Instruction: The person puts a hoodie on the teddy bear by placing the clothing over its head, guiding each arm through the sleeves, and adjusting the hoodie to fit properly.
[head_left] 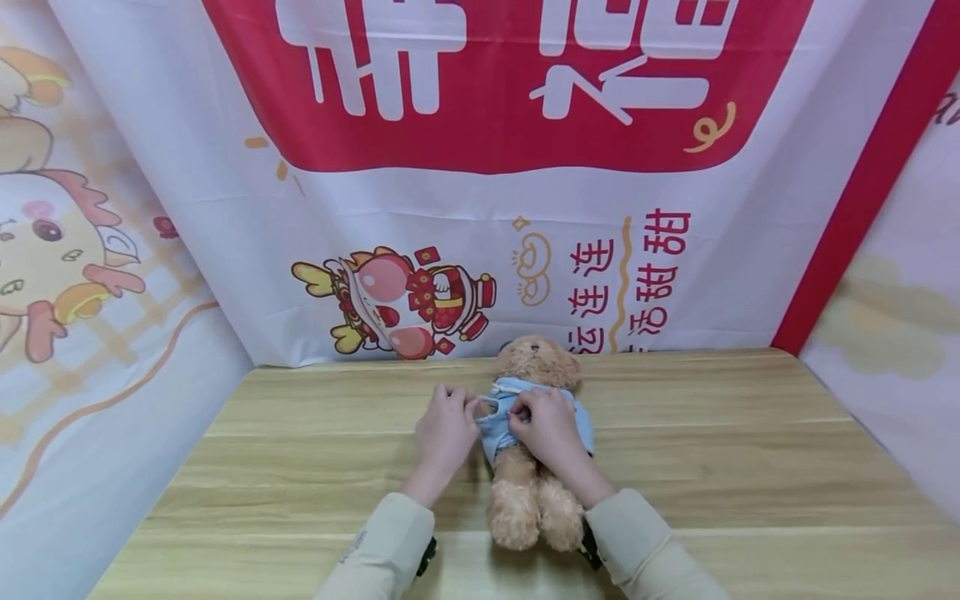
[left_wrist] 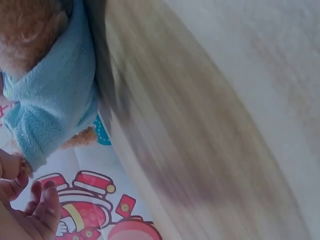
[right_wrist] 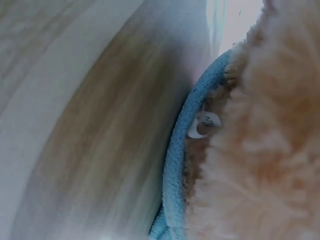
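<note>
A light-brown plush teddy bear lies on its back on the wooden table, its head away from me. It wears a fuzzy light-blue top. My left hand is at the sleeve on the left side. In the left wrist view, thumb and finger of the left hand pinch the small furry paw at the end of the blue sleeve. My right hand lies over the bear's chest, its fingertips pinching the front of the top. In the right wrist view, the hand is out of sight; a white tag shows beneath the top's hem.
The wood-grain table extends to both sides of the bear. Behind it hangs a white and red printed cloth, close to the bear's head. Printed cloths also flank the table.
</note>
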